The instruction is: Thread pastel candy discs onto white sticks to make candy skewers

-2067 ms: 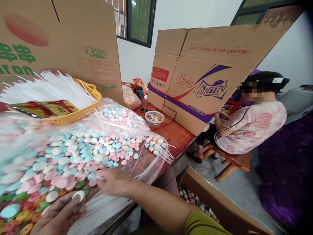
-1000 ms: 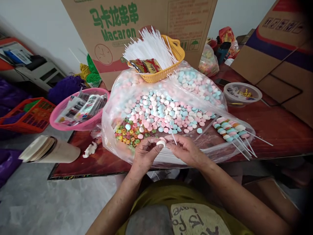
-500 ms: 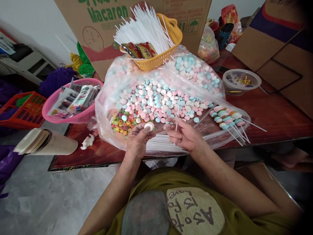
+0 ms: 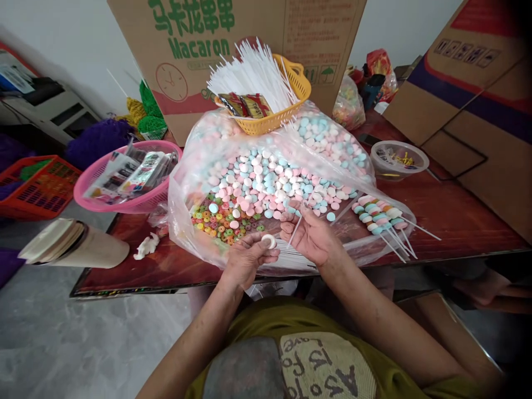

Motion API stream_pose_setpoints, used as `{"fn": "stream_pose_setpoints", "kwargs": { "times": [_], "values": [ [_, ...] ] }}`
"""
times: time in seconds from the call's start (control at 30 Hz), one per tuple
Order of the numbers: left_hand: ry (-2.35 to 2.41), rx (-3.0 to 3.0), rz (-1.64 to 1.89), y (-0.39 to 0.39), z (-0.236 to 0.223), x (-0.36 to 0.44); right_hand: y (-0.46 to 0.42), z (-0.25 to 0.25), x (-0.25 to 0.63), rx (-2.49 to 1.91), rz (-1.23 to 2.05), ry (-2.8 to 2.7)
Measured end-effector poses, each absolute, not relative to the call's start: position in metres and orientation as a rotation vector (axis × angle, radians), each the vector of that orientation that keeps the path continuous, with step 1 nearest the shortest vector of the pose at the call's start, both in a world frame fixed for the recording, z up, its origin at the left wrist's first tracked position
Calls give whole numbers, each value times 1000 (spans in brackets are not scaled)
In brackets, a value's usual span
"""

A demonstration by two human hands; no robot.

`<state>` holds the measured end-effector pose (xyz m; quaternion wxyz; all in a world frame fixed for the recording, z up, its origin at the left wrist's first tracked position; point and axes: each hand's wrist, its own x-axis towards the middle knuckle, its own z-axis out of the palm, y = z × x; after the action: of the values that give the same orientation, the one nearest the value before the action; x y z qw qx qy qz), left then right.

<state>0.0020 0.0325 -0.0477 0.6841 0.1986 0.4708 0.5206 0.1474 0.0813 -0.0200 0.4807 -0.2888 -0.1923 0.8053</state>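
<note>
My left hand (image 4: pixel 248 259) pinches a round white marshmallow (image 4: pixel 269 240) between thumb and fingers, its ring-like face turned up. Just to its right, my right hand (image 4: pixel 312 235) holds a thin white stick (image 4: pixel 294 230) slantwise, its lower end a short way from the marshmallow. Whether anything is threaded on the stick's upper part I cannot tell. Behind both hands lies a heap of pink, blue and white marshmallows (image 4: pixel 266 180) on a clear plastic bag. Small coloured gummy rings (image 4: pixel 222 226) are at its left. More white sticks (image 4: pixel 286 263) lie under my hands.
Several finished skewers (image 4: pixel 379 215) rest on the right. A yellow basket (image 4: pixel 270 124) of sticks stands behind the heap. On the left are a pink basket (image 4: pixel 108 205) of packets and a paper-filled cup (image 4: pixel 103 249). A clear tub (image 4: pixel 384 169) and large cartons (image 4: pixel 457 111) stand further back.
My view has swung from right to the table's middle. My right hand has come from the loose sticks with one stick. My hands met, then drew apart slightly; the left still holds the marshmallow.
</note>
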Motion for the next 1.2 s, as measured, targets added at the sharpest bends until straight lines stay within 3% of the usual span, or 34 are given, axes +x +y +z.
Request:
{"fn": "stream_pose_setpoints", "kwargs": {
  "times": [0.17, 0.3, 0.43, 0.6, 0.87, 1.2],
  "values": [
    [1116, 463, 1292, 35, -52, 1, 68, -19, 152, -1010, 1725, -1150],
    [1156, 585, 1528, 38, -51, -5, 43, -16, 158, -1332, 1154, -2101],
    [1171, 735, 1685, 36, -51, -8, 30, -13, 156, -1599, 777, -2512],
    [1171, 836, 1651, 28, -55, -9, 32, -2, 148, -1842, 632, -2688],
    [1257, 713, 1690, 34, -51, -8, 31, 2, 146, -1806, 490, -2777],
    [1575, 1086, 1618, 28, -55, -4, 26, -1, 140, -1889, 343, -2788]
  ]
}}
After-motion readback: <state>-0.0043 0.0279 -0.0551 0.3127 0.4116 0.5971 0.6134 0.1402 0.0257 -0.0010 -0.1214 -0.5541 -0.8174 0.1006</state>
